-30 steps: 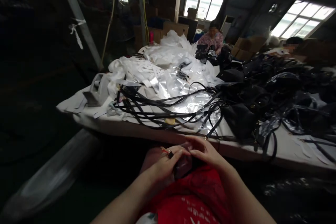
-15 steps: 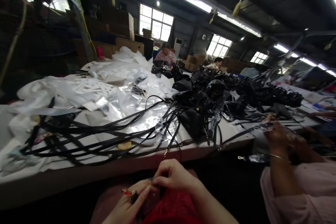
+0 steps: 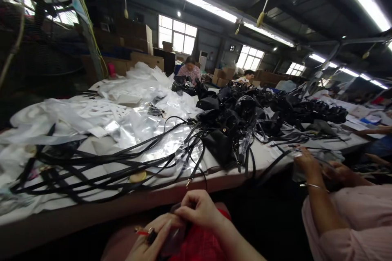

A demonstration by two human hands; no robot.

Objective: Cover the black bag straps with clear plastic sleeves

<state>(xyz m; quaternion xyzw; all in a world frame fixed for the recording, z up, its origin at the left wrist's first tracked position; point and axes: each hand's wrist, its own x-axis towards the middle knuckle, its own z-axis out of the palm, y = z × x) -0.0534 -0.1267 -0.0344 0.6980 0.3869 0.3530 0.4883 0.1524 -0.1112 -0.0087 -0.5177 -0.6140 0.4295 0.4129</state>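
Low in front of me, over my lap, both hands come together at what looks like a clear plastic bag [image 3: 174, 241]. My left hand [image 3: 161, 226] is closed on the bag. Beside that hand's fingers shows a small red piece [image 3: 141, 232] with a gold-coloured end and a black part; its kind cannot be made out. Thumb and forefinger of my right hand [image 3: 199, 211] pinch at the bag's upper edge, touching the left fingers. Just beyond, a black strap's metal clasp [image 3: 188, 182] hangs over the table edge.
On the white-covered table [image 3: 101, 204] lie long black straps [image 3: 101, 161], heaped clear plastic bags [image 3: 128, 110] and a pile of black handbags [image 3: 220, 142]. At right, a co-worker's hands [image 3: 309, 163] handle a strap and plastic. Another person [image 3: 190, 72] sits across the table.
My view has tilted and shifted slightly, so the table sits a little further left. My hands keep their pinch, with more of the bag showing. The co-worker's hands have moved towards the table.
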